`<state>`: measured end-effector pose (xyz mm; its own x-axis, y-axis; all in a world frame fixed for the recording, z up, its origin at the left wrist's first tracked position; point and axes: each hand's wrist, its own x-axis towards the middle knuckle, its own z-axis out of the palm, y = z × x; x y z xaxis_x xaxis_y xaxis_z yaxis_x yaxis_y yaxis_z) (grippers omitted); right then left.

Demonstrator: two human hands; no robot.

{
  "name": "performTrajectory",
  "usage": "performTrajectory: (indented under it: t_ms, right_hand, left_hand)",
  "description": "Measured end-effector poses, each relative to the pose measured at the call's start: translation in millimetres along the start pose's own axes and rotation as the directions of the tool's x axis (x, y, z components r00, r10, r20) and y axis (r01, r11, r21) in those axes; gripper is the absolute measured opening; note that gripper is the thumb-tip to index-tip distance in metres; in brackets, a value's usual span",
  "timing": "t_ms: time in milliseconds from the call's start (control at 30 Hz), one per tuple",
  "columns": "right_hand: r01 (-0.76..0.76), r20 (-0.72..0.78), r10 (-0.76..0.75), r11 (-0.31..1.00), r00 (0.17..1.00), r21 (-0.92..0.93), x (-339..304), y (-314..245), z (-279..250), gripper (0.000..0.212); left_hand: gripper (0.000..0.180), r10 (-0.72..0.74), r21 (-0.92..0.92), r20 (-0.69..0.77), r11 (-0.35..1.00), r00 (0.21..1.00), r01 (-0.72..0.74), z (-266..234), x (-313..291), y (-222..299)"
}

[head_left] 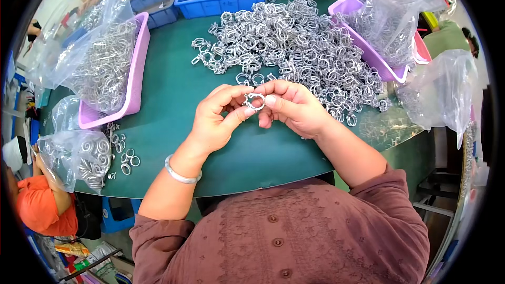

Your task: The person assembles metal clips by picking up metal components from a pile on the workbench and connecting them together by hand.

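We hold our bare left hand and our bare right hand close together, just above the middle of the frame, with the fingertips facing each other. On each hand, our thumb and pointer finger make a pinch, and the other fingers curl in behind. Our right thumb points to the left of the frame. Our bare left forearm slants up from the lower left, and our bare right forearm slants up from the lower right.

One held ring, two purple bins
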<state>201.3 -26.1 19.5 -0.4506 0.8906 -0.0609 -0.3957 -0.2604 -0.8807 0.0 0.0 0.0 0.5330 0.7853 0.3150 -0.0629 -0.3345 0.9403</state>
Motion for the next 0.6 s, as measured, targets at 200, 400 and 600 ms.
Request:
performTrajectory:
  t_ms: [200, 400, 600]
  right_hand:
    - [-0.012, -0.003, 0.012, 1.000, 1.000, -0.021, -0.9, -2.4, 0.6, 0.024]
    - [-0.015, -0.021, 0.014, 1.000, 1.000, -0.011, -0.5, -1.4, 0.1, 0.023]
    - [-0.023, -0.027, 0.023, 1.000, 0.999, -0.007, -0.6, -3.6, 1.1, 0.023]
  left_hand:
    - [0.030, 0.011, -0.107, -0.128, 0.994, 0.992, -0.025, 9.7, 3.5, 2.1]
    - [0.030, 0.054, -0.069, -0.099, 0.996, 0.994, -0.061, 7.4, 4.4, 5.0]
    - [0.033, 0.081, -0.029, -0.075, 0.996, 0.994, -0.083, 5.6, 3.8, 6.0]
